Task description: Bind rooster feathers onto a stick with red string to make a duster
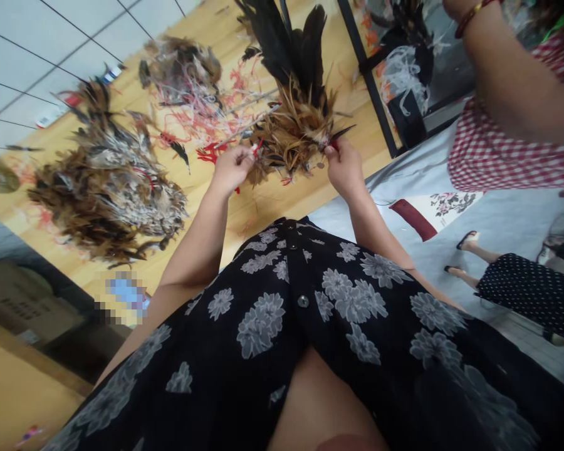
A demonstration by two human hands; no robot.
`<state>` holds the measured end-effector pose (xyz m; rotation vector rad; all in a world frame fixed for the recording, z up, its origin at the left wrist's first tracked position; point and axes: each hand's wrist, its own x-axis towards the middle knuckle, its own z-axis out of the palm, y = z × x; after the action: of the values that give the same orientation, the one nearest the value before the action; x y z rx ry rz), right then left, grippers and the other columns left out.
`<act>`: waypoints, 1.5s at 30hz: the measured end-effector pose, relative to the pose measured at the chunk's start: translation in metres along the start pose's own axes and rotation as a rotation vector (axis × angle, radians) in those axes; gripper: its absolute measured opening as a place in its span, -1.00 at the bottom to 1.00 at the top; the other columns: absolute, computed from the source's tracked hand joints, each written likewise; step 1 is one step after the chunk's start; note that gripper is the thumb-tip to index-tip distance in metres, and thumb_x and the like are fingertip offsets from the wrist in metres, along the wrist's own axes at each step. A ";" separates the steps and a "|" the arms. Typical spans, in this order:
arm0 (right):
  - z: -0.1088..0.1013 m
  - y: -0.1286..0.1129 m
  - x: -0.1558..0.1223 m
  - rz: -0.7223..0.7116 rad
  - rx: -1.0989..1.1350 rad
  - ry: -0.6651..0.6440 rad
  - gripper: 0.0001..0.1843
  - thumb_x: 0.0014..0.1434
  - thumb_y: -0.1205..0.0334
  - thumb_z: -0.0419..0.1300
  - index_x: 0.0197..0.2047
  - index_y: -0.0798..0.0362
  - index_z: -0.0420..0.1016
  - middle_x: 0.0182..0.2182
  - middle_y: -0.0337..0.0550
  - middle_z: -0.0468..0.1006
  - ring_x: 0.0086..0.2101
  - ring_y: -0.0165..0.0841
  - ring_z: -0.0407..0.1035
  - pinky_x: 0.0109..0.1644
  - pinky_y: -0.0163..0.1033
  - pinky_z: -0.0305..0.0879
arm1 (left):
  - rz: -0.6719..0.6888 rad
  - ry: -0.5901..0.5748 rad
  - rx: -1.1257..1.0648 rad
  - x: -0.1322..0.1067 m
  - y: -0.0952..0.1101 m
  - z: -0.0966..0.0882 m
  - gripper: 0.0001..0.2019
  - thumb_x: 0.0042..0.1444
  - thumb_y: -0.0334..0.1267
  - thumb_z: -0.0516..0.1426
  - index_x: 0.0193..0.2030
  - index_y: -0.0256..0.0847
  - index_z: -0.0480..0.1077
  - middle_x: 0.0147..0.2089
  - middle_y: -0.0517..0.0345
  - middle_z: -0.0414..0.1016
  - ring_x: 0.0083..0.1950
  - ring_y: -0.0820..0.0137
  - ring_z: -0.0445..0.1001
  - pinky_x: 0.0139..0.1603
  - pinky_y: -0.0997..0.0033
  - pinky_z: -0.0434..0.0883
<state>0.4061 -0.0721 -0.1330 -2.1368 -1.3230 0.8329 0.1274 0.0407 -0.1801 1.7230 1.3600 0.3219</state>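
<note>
Brown feathers (294, 128) lie in a loose bunch on the wooden table, between my two hands. Long black feathers (305, 53) stick out beyond them. My left hand (232, 170) is closed in a pinch at the bunch's left end, with a bit of red and white string by the fingertips. My right hand (346, 168) pinches the bunch's right end, where a dark feather tip points outward. Exactly what lies between the fingertips is partly hidden. Red string scraps (211, 152) lie just beyond my left hand.
A big feather heap (117, 188) covers the table's left side; a smaller feather pile (183, 66) and pink string scraps lie farther back. A black metal frame (369, 75) stands right. A co-worker's arm (517, 75) reaches in there. A hand fan (437, 210) shows below it.
</note>
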 end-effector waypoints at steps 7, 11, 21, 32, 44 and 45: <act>0.006 -0.018 -0.009 -0.017 -0.138 0.061 -0.52 0.61 -0.16 -0.06 0.04 0.04 0.48 0.01 0.13 0.55 0.13 0.02 0.51 0.23 0.16 0.48 | 0.378 -0.186 0.096 -0.051 0.050 -0.042 -0.71 0.43 -0.09 0.08 -0.02 -0.04 0.64 -0.04 0.05 0.71 -0.03 0.22 0.66 0.11 0.18 0.61; 0.016 -0.043 -0.021 0.001 -0.309 -0.015 -0.65 0.62 0.06 -0.03 0.14 0.09 0.46 0.10 0.17 0.49 0.08 0.02 0.56 0.19 0.16 0.50 | 0.430 -0.131 0.134 -0.076 0.101 -0.048 -0.74 0.47 -0.08 0.11 0.04 -0.06 0.60 -0.04 0.08 0.71 -0.03 0.23 0.67 0.11 0.19 0.60; 0.017 -0.069 -0.042 -0.129 -0.354 -0.160 -0.69 0.62 0.08 0.00 0.18 0.03 0.46 0.09 0.13 0.56 0.04 -0.02 0.61 0.12 0.03 0.56 | 0.501 -0.045 0.383 -0.058 0.112 -0.029 -0.81 0.55 -0.13 0.08 -0.04 -0.12 0.47 -0.01 -0.02 0.61 0.15 0.09 0.58 0.29 -0.01 0.51; -0.002 -0.102 -0.046 -0.112 -0.482 -0.335 -0.53 0.50 0.44 -0.15 0.30 0.15 0.43 0.22 0.19 0.53 0.11 -0.07 0.50 0.11 -0.06 0.37 | 0.567 0.001 0.286 -0.057 0.097 -0.022 -0.71 0.61 -0.02 0.01 -0.05 -0.07 0.48 -0.08 0.07 0.63 0.05 0.22 0.53 0.23 -0.01 0.48; -0.002 -0.106 -0.046 -0.120 -0.516 -0.382 -0.55 0.54 0.40 -0.14 0.30 0.10 0.43 0.24 0.12 0.55 0.07 -0.12 0.52 0.05 -0.11 0.37 | 0.585 0.063 0.322 -0.055 0.087 -0.011 -0.84 0.56 -0.18 0.12 -0.08 -0.07 0.50 -0.08 0.04 0.60 0.06 0.17 0.55 0.18 -0.01 0.48; -0.001 -0.106 -0.046 -0.117 -0.516 -0.385 -0.56 0.56 0.38 -0.14 0.30 0.09 0.44 0.23 0.12 0.55 0.06 -0.14 0.53 0.05 -0.12 0.37 | 0.576 0.065 0.321 -0.054 0.086 -0.010 -0.83 0.57 -0.16 0.11 -0.07 -0.07 0.50 -0.08 0.04 0.59 0.07 0.17 0.54 0.20 -0.01 0.48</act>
<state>0.3271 -0.0702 -0.0494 -2.3147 -2.0232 0.9685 0.1566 -0.0021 -0.0920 2.3842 0.9684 0.5006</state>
